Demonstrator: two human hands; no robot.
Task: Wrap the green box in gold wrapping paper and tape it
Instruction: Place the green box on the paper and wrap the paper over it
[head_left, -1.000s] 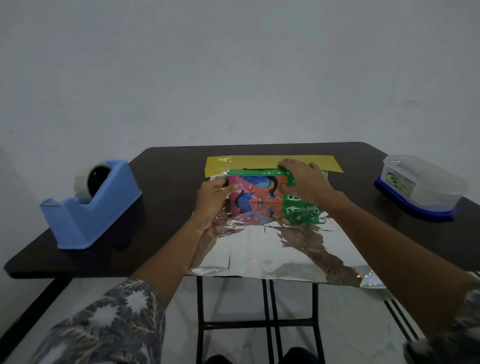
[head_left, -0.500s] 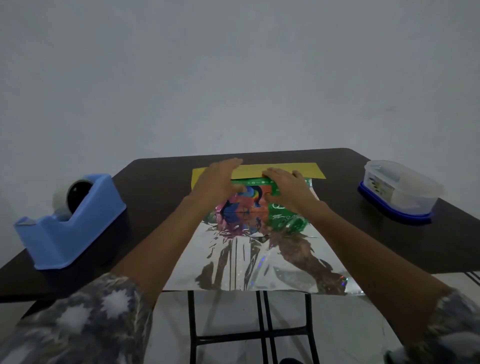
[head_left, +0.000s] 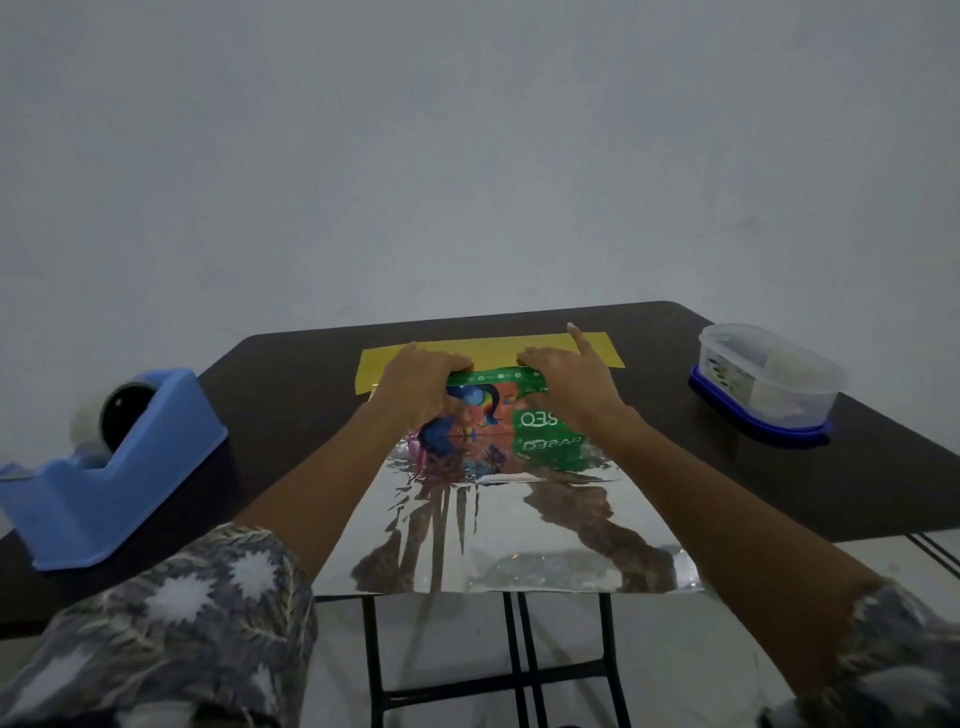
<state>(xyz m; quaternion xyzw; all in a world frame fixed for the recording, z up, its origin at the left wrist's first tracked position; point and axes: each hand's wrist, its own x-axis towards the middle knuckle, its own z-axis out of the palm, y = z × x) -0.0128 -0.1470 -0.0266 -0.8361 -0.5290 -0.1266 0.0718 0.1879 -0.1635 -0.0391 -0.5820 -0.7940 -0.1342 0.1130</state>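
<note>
- The green box (head_left: 506, 415) lay near the middle of the dark table (head_left: 291, 374), on the wrapping paper (head_left: 509, 525), with its long axis running left to right across the person's front.
- The paper showed its silver side towards the person and hung over the near table edge; a gold strip of it (head_left: 493, 349) lay flat just beyond the box.
- The left hand (head_left: 418, 387) covered the box's far-left corner, fingers together and curled over its far edge; whether they pinched the paper could not be told.
- The right hand (head_left: 569, 387) pressed the far-right part, fingers mostly together, one finger pointing out over the gold strip.
- Judged from this, the far flap lay directly beyond both sets of fingers, equally near each hand.
- The blue tape dispenser (head_left: 111, 467) stood well apart, on the left hand's side; a plastic container (head_left: 769, 384) sat far right.
</note>
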